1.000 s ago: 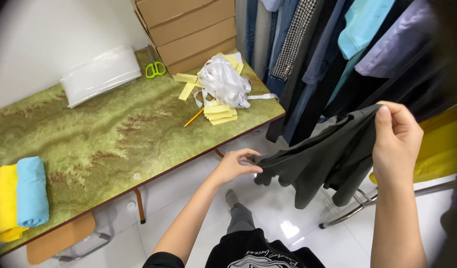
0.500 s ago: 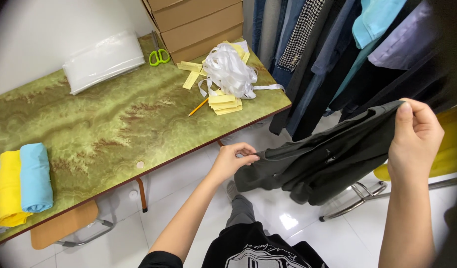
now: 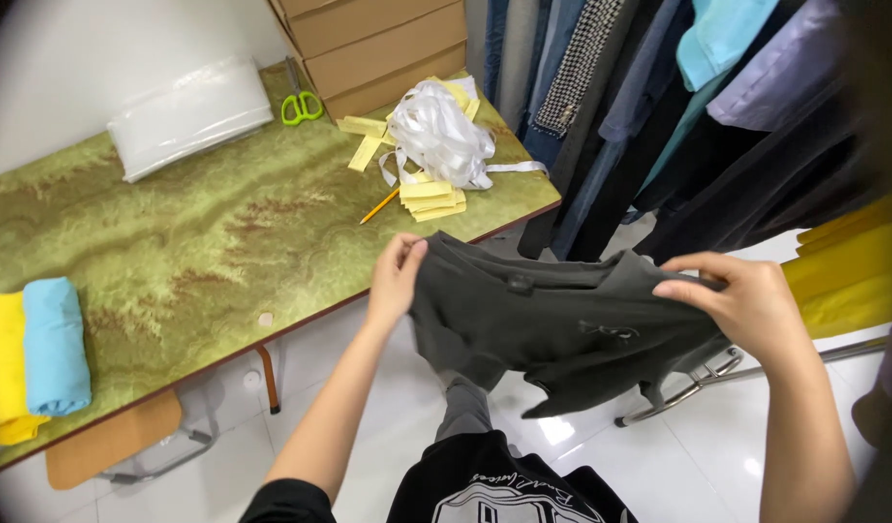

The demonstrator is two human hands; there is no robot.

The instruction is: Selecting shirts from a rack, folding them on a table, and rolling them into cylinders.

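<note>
You hold the dark grey shirt [image 3: 553, 324] stretched in mid-air, near edge of the tabletop [image 3: 175, 242], right of it. Left hand [image 3: 396, 281] fingers clamped on one shoulder, right hand [image 3: 751, 300] on the other. Step looks like spreading before folding; next move prob. needs it laid flat w/ even tension.

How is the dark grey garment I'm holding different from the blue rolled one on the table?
The dark grey garment is spread open in the air between the left hand and the right hand; the blue rolled garment is rolled tight and lies on the table, untouched. The grey one hangs loose and creased; the blue one is neat, beside a yellow roll. Both are plain cloth.
</note>
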